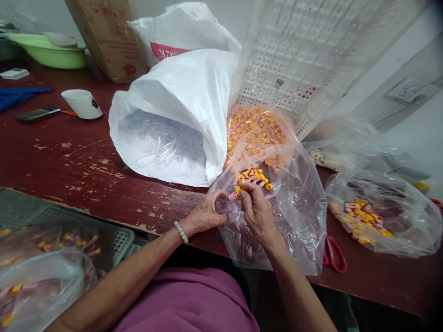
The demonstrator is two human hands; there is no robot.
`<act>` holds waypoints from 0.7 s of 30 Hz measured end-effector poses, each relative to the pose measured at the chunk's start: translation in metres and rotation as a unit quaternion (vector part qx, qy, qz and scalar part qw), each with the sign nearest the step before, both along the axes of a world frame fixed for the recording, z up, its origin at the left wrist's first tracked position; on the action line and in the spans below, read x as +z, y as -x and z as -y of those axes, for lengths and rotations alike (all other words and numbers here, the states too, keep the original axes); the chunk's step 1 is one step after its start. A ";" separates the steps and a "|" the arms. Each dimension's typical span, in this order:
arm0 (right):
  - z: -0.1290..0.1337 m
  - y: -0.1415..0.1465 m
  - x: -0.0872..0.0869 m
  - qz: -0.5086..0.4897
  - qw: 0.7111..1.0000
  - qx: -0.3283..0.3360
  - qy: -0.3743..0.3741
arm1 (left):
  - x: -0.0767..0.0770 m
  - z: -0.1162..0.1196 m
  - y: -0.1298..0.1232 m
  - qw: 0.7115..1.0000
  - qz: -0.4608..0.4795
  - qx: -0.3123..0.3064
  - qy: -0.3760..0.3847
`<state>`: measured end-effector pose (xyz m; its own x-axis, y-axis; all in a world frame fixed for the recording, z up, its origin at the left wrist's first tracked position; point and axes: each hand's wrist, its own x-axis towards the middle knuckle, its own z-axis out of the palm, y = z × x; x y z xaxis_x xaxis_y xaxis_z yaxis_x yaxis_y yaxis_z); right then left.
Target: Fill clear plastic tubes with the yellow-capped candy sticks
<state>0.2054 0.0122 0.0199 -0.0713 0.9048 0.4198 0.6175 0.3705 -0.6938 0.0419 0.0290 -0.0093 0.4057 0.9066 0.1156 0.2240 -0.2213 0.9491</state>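
My left hand [206, 213], with a beaded bracelet on its wrist, curls its thumb and fingers around a clear tube [225, 205], mostly hidden by the hand. Close beside it, my right hand [256, 213] pinches a small pink piece with a yellow end [235, 193], held near the tube's mouth. Just beyond both hands, a clear plastic bag [297, 216] lies with its mouth towards me. Loose pink-and-yellow pieces [254, 176] sit at its opening, and many more fill its far end. To the left, an open white sack [187, 87] contains clear tubes [166, 150].
A white plastic crate [273, 60] leans behind the bag. Rightward lie another bag of pieces [408, 221] and red-handled scissors [335, 256]. A white cup [82, 104], a phone [38, 114] and a green basin [51, 53] stand left. Filled bags [44, 272] sit below the table edge.
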 end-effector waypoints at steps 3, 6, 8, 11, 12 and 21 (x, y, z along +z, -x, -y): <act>0.002 0.001 0.003 0.052 0.996 0.064 -0.026 | -0.001 0.000 0.000 1.000 0.004 0.005 0.002; 0.001 -0.006 0.008 0.047 0.993 0.096 -0.040 | -0.002 0.001 0.000 1.000 0.017 0.012 0.016; 0.002 -0.009 0.013 0.001 0.998 0.055 -0.031 | -0.002 0.001 -0.001 0.999 0.033 0.011 0.037; 0.005 -0.005 0.020 -0.081 0.996 0.011 0.016 | 0.000 0.001 -0.002 0.997 0.048 0.008 0.061; 0.006 -0.002 0.020 -0.081 0.996 0.021 0.025 | 0.002 0.001 -0.002 0.997 0.044 0.008 0.056; 0.007 0.006 0.019 -0.037 0.998 0.034 -0.037 | 0.002 0.002 -0.003 0.997 0.053 0.015 0.047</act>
